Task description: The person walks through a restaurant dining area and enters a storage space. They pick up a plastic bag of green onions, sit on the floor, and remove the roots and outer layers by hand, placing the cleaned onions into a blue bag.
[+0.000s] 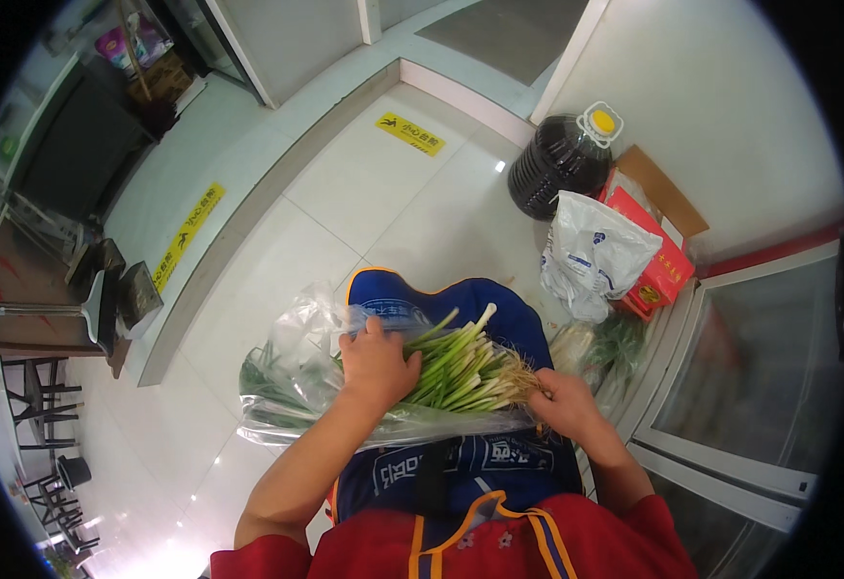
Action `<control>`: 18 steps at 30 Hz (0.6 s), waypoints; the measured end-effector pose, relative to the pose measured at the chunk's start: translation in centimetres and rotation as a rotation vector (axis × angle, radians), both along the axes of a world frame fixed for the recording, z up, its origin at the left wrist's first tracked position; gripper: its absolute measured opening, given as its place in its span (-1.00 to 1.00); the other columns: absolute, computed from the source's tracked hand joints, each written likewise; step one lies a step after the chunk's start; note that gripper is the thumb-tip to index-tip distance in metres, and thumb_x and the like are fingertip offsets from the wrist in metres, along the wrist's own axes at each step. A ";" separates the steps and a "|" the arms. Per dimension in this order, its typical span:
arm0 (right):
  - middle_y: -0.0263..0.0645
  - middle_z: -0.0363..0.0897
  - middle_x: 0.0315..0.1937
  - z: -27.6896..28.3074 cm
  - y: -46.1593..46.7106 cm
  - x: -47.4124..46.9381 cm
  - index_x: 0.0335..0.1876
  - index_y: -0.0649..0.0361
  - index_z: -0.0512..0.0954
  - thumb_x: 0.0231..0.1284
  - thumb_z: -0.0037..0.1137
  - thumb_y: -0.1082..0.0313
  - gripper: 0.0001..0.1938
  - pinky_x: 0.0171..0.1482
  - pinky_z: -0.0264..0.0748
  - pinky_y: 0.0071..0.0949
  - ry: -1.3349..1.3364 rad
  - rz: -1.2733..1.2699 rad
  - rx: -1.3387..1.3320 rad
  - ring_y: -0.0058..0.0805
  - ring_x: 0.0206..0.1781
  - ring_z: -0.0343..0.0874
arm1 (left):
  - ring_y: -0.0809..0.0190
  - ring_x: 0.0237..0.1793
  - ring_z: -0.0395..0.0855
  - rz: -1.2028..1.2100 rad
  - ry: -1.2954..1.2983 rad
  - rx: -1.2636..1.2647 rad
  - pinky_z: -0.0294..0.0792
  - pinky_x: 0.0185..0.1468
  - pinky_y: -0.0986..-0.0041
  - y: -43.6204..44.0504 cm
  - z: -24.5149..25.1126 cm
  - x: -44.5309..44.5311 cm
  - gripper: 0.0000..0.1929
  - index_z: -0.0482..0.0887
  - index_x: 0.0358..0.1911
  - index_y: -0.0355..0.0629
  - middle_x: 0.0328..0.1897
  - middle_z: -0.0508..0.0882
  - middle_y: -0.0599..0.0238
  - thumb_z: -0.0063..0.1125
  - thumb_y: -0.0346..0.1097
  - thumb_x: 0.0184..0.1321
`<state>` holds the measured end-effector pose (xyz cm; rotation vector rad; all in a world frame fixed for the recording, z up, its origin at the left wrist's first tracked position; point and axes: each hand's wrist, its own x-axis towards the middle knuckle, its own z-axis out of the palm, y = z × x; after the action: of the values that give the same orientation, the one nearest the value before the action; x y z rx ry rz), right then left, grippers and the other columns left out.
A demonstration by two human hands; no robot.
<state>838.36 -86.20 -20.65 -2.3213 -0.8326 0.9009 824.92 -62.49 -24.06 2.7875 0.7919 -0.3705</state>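
Note:
A bunch of green onions (pixel 458 362) lies across my lap over a blue apron (pixel 516 307) with orange edging. Its white ends and roots point right, and its green tops lie left inside a clear plastic bag (pixel 299 383). My left hand (pixel 378 358) rests on the stalks and the bag's edge near the middle of the bunch; whether its fingers grip anything is hard to tell. At the root end, my right hand (pixel 559 398) has its fingers closed on the roots. The bag's lower edge runs beneath the onions towards my right hand.
At the right stand a large jug of dark liquid (pixel 559 166), a white plastic bag (pixel 595 250), a red box (pixel 664 271), bagged vegetables (pixel 614 347) and a glass-doored cabinet (pixel 747 362). A raised step (pixel 263 188) with yellow warning strips curves along the left; chairs (pixel 38 405) stand beyond.

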 end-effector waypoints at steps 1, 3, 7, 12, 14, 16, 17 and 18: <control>0.01 0.40 -0.58 0.0 0.1 0.1 -0.46 0.26 0.39 -0.01 -0.01 0.27 -0.81 -0.44 0.33 -0.23 0.032 -0.026 0.001 0.02 -0.47 0.42 | 0.00 -0.15 0.53 -0.017 -0.013 -0.074 0.32 -0.06 0.18 0.1 0.2 0.0 -0.56 0.60 -0.26 -0.28 -0.14 0.45 0.11 -0.03 0.03 0.15; 0.00 0.42 -0.57 -0.4 0.2 0.3 -0.44 0.25 0.41 0.00 -0.01 0.28 -0.82 -0.43 0.34 -0.24 0.030 -0.049 0.001 0.00 -0.45 0.44 | -0.03 -0.13 0.51 -0.060 -0.138 -0.091 0.24 0.04 0.11 0.4 0.4 -0.3 -0.53 0.63 -0.32 -0.27 -0.11 0.46 0.06 -0.03 0.09 0.14; -0.06 0.45 -0.56 -1.4 0.6 0.5 -0.33 0.27 0.47 0.02 0.00 0.34 -0.84 -0.41 0.37 -0.40 -0.028 -0.076 0.066 -0.24 -0.50 0.45 | -0.13 0.01 0.42 -0.029 -0.294 -0.484 0.16 0.11 0.00 0.1 0.3 -0.7 -0.35 0.49 -0.03 -0.23 0.02 0.45 -0.02 0.05 0.24 0.02; -0.01 0.48 -0.49 -1.9 1.2 0.6 -0.30 0.22 0.47 0.02 -0.01 0.33 -0.83 -0.35 0.38 -0.27 -0.052 -0.092 0.095 -0.02 -0.38 0.49 | -0.03 0.15 0.36 -0.151 -0.243 -0.332 0.13 0.13 -0.03 -2.0 0.6 -0.5 -0.10 0.20 0.23 -0.14 0.10 0.44 0.00 0.20 0.26 -0.14; -0.01 0.47 -0.49 -1.6 1.5 0.6 -0.29 0.22 0.47 0.03 -0.01 0.32 -0.83 -0.36 0.38 -0.27 -0.085 -0.062 0.119 -0.02 -0.38 0.49 | 0.05 0.13 0.38 -0.131 -0.207 -0.311 0.14 0.10 -0.01 -2.3 0.8 -0.2 -0.14 0.23 0.21 -0.12 0.08 0.46 0.08 0.23 0.21 -0.15; -0.03 0.49 -0.49 -1.1 1.8 0.7 -0.27 0.19 0.48 0.04 0.02 0.29 -0.82 -0.35 0.39 -0.25 -0.092 -0.066 0.064 -0.01 -0.39 0.49 | 0.13 0.12 0.40 -0.104 -0.181 -0.368 0.14 0.07 0.04 -2.1 0.9 0.0 -0.18 0.26 0.19 -0.10 0.05 0.48 0.18 0.25 0.14 -0.16; -0.04 0.50 -0.48 -0.8 2.0 0.6 -0.26 0.18 0.49 0.04 0.03 0.28 -0.81 -0.35 0.39 -0.25 -0.081 -0.083 0.006 -0.01 -0.39 0.49 | 0.13 0.16 0.37 -0.096 -0.127 -0.409 0.13 0.10 0.05 -1.9 0.9 0.1 -0.20 0.27 0.20 -0.10 0.09 0.46 0.19 0.24 0.12 -0.13; -0.06 0.51 -0.47 -0.3 2.0 0.6 -0.24 0.16 0.50 0.06 0.03 0.28 -0.81 -0.35 0.40 -0.24 -0.112 -0.086 0.031 -0.02 -0.39 0.50 | 0.12 0.19 0.34 -0.093 -0.106 -0.435 0.12 0.14 0.07 -1.7 0.8 0.1 -0.23 0.28 0.20 -0.10 0.14 0.44 0.19 0.22 0.09 -0.10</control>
<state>838.96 -84.18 -20.94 -2.3790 -0.7800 0.7228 825.06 -64.20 -23.22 2.4158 0.4889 -0.3581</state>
